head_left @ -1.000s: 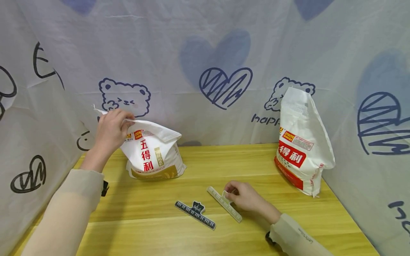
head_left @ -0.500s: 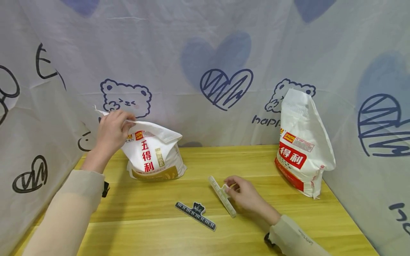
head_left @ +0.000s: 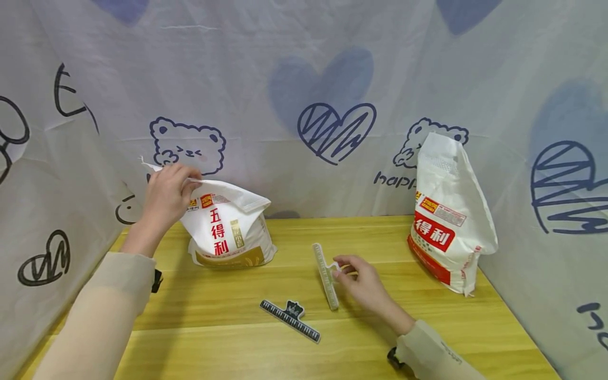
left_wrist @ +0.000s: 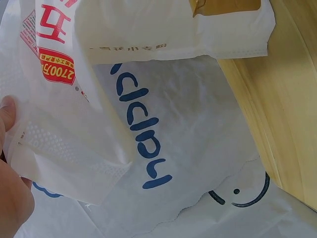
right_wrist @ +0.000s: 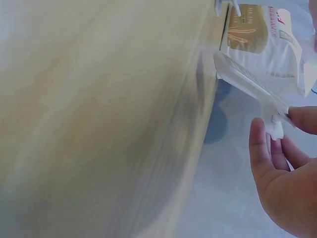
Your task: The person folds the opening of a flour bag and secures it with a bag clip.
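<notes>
My left hand (head_left: 166, 195) grips the gathered top of a white flour bag (head_left: 233, 227) with red characters and a gold base band, standing at the back left. In the left wrist view the bag's top (left_wrist: 64, 153) hangs creased from the thumb and fingers. My right hand (head_left: 364, 287) pinches a pale, long-barred clip (head_left: 325, 277) by its handle, thumb on one side and fingers on the other. The right wrist view shows the clip (right_wrist: 252, 87) raised, its bar slanting toward the bag. Left of that hand lies a black clip with a piano-key pattern (head_left: 291, 320).
A second flour bag (head_left: 439, 216), with a red label and red base, stands upright at the back right. Printed cloth (head_left: 256, 84) encloses the back and sides of the wooden table (head_left: 228, 353).
The right hand has lifted the pale clip and moved it slightly away from me, turning its bar closer to upright in the head view. The left hand keeps its grip on the bag.
</notes>
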Available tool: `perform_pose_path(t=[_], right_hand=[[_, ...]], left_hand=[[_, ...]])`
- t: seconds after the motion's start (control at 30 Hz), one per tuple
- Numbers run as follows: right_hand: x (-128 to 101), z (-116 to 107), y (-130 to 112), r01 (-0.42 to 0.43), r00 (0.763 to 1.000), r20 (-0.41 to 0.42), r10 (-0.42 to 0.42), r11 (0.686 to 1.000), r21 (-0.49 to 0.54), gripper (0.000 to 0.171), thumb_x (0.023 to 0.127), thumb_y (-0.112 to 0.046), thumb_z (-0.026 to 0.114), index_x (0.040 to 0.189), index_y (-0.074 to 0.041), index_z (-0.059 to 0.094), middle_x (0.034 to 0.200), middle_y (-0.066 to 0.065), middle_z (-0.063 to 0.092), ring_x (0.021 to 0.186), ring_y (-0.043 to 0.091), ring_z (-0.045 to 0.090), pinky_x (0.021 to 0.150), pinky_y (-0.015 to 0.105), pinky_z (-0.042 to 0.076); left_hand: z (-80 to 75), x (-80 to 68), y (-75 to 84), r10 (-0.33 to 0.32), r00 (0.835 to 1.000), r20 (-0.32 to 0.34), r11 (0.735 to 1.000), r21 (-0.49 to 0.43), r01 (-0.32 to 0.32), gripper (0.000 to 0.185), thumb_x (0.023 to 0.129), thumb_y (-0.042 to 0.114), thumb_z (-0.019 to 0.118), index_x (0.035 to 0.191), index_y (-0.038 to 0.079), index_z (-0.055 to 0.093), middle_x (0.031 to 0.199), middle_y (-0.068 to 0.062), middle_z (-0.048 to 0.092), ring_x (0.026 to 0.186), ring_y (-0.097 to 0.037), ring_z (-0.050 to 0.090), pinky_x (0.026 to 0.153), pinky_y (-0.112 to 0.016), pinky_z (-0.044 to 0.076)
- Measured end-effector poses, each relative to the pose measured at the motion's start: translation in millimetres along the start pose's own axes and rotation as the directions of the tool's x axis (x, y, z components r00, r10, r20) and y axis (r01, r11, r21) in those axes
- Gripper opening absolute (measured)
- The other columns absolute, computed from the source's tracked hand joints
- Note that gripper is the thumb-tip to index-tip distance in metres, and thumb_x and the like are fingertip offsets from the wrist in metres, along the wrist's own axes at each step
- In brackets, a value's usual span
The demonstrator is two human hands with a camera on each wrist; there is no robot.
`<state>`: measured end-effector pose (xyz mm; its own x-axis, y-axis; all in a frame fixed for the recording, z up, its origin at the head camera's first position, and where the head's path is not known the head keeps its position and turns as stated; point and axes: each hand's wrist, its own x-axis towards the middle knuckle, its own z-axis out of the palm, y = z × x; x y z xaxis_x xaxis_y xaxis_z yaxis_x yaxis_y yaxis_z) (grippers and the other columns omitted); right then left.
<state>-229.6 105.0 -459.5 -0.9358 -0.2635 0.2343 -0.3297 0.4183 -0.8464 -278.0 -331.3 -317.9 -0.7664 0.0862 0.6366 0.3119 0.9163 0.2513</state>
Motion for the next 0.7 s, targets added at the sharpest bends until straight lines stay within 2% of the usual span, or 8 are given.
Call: perform_pose_path(t=[0.2,0.43,0.7], right_hand=[[2,1,-6,0.015,0.998,-0.059,-0.012,0.998,0.059,0.028,0.097,-0.006,0.073,0.124,-0.002,0.07,0.116,0.012,0.07,0.102,0.024,0.066,0.083,0.026,0.06],[8,3,-11,0.019,0.996,-0.087,-0.008,0.992,0.125,0.031,0.098,-0.012,0.074,0.128,-0.007,0.069,0.118,0.01,0.07,0.105,0.023,0.066,0.085,0.022,0.059],[15,7,-20,0.065,0.993,-0.114,-0.042,0.978,0.201,0.032,0.098,-0.011,0.073,0.13,-0.005,0.068,0.124,0.013,0.068,0.107,0.026,0.065,0.085,0.02,0.058]], left_hand=[[0.0,0.9,0.2,-0.002,1.0,0.003,1.0,-0.001,0.002,0.011,0.099,0.005,0.069,0.109,0.005,0.068,0.114,-0.017,0.068,0.116,-0.04,0.057,0.113,-0.066,0.035],[-1.3,0.5,0.6,0.001,1.0,-0.003,1.0,-0.003,-0.001,0.011,0.098,0.004,0.069,0.109,0.005,0.068,0.113,-0.017,0.068,0.115,-0.04,0.058,0.112,-0.066,0.036],[0.0,0.8,0.0,0.001,1.0,-0.006,1.0,0.001,-0.001,0.011,0.098,0.004,0.07,0.108,0.005,0.068,0.112,-0.016,0.069,0.114,-0.04,0.058,0.11,-0.066,0.037]])
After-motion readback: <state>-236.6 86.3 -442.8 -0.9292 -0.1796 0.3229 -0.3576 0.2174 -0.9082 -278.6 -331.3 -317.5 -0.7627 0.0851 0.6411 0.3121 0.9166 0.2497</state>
